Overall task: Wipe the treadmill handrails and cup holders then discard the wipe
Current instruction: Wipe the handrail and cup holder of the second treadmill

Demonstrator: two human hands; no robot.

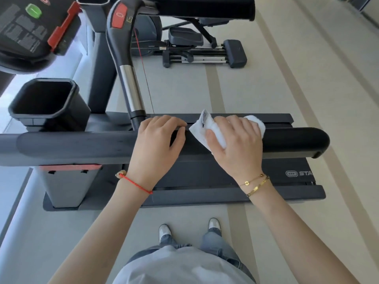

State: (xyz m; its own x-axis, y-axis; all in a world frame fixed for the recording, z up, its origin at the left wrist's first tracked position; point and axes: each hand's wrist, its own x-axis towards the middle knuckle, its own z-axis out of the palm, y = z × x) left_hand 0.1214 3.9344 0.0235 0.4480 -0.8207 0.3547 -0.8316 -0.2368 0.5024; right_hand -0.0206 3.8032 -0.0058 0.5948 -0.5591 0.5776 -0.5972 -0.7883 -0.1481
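The black treadmill handrail point(293, 141) runs left to right across the middle of the view. My right hand point(235, 144) presses a white wipe point(213, 128) onto the rail, with white cloth showing on both sides of the fingers. My left hand point(158, 140) rests on the same rail just left of the wipe, fingers curled over its top. A dark, square cup holder point(47, 99) sits at the left, next to the rail. The console point(30, 27) is at the top left.
An upright grip point(127, 78) with a red button and a silver sensor rises behind my left hand, a thin red cord hanging beside it. The treadmill deck point(287, 177) lies below the rail. Another exercise machine point(205, 50) stands on the floor beyond. My feet are below.
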